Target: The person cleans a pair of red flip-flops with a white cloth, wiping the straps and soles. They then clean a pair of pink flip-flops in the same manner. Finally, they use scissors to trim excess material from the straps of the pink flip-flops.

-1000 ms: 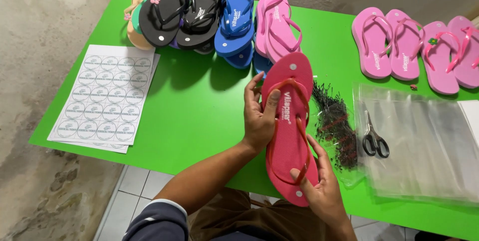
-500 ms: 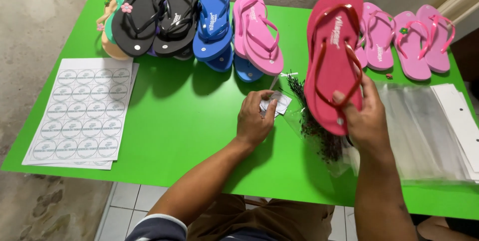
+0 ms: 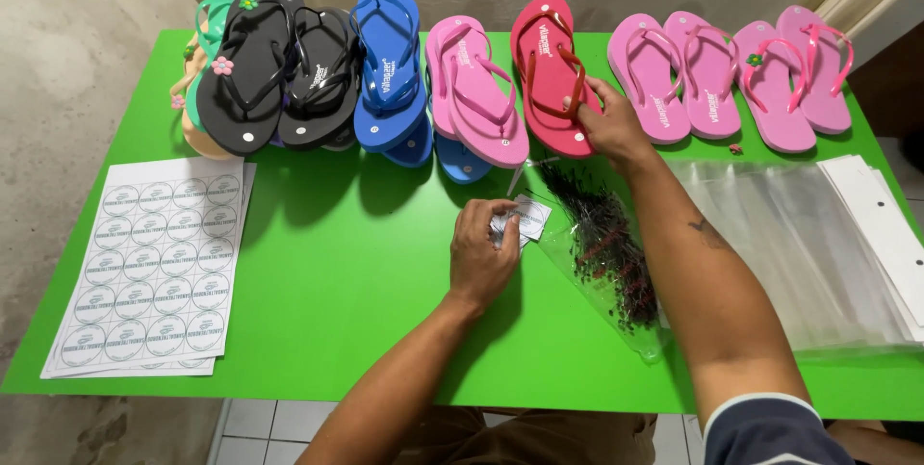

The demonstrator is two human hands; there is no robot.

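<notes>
My right hand (image 3: 608,123) grips the near edge of a red flip-flop pair (image 3: 549,70), which lies in the row at the back of the green table (image 3: 346,263). My left hand (image 3: 483,251) rests mid-table with its fingers on a few small white paper tags (image 3: 525,218). Just right of the tags lies a clear plastic bag of thin black fasteners (image 3: 606,248), under my right forearm.
Along the table's back stand flip-flops: black ones (image 3: 269,65) over a green pair, a blue pair (image 3: 390,70), pink pairs (image 3: 472,90) and more pink ones (image 3: 717,75). A sheet of round stickers (image 3: 149,268) lies at the left. Clear plastic bags (image 3: 799,244) and white cards (image 3: 881,219) lie at the right.
My right hand has carried the red flip-flop pair from above the table down into the row between the pink pairs. My left hand stays on the paper tags.
</notes>
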